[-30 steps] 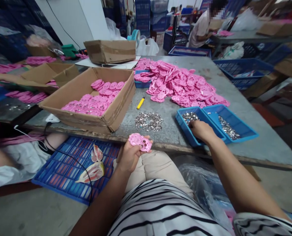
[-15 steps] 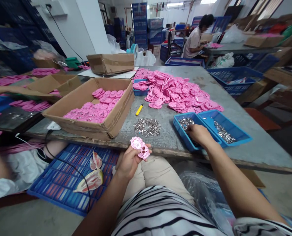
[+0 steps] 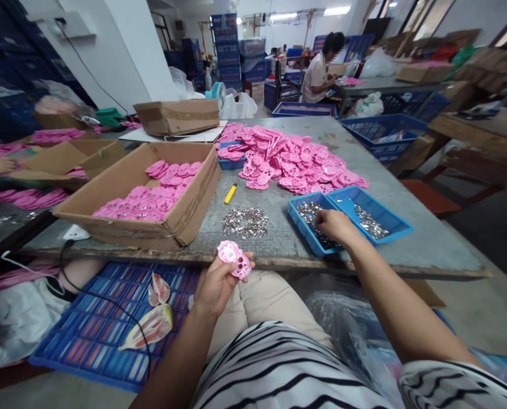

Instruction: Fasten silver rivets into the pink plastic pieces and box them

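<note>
Tipped up toward the view: pink two-lobed plastic piece (image 3: 232, 255) in the left hand (image 3: 216, 282)

Lying flatter a second ago, it now shows its face more fully. Thumb and fingers pinch it over the lap, just short of the front edge of the table (image 3: 274, 199). The right hand (image 3: 337, 226) stays dipped into the left-hand blue tray (image 3: 330, 251), fingers bent at the silvery metal parts (image 3: 308, 211); whether they have picked one up cannot be told. The right-hand blue tray (image 3: 394, 224) adjoins it, holding more such metal.

Left of the trays, a loose pile of metal bits (image 3: 232, 221) lies on the tabletop, with a yellow-handled tool (image 3: 230, 195) just beyond. Further back rises a heap of pink pieces (image 3: 296, 162). To the left, a cardboard carton (image 3: 196, 207) holds overlapping pink pieces.

Work looks partway through: many pieces lie in the carton, yet the loose heap appears larger, and no metal part can be made out on the held piece. Whether those in the carton are finished is unclear.
</note>
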Tool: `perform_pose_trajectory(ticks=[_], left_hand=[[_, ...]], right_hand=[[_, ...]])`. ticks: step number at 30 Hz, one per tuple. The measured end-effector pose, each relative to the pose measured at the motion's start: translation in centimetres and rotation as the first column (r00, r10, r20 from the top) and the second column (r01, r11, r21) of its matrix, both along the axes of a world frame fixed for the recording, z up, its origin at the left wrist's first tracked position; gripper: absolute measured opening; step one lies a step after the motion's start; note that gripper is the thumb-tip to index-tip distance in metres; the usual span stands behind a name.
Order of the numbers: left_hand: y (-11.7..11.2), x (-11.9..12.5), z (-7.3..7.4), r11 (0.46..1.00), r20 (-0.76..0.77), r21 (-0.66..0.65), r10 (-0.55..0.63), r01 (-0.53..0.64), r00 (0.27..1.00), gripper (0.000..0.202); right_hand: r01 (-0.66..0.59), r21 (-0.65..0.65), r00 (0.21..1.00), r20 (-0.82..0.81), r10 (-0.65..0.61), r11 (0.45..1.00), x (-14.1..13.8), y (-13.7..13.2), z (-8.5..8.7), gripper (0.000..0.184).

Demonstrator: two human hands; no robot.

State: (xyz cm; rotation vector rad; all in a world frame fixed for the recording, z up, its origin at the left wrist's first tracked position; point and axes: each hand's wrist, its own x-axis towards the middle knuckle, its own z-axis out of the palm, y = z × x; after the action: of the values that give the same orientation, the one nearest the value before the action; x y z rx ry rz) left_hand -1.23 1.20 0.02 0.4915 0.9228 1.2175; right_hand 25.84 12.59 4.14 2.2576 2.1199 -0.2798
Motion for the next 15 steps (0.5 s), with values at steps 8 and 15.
perform_pose_trajectory(ticks=[8, 15], left_hand=[[-0.18, -0.15, -0.07, 0.999, -0.023, -0.04, 0.003, -0.004, 1.0, 0.047], [-0.18, -0.23, -0.17, 0.999, -0.03, -0.049, 0.004, -0.005, 1.0, 0.05]], right_hand=[[0.041, 0.041, 0.995, -0.088, -0.037, 0.998, -0.56, -0.5, -0.15, 0.018], [0.106, 0.066, 0.993, -0.069, -0.101, 0.992, -0.71, -0.52, -0.22, 0.019]])
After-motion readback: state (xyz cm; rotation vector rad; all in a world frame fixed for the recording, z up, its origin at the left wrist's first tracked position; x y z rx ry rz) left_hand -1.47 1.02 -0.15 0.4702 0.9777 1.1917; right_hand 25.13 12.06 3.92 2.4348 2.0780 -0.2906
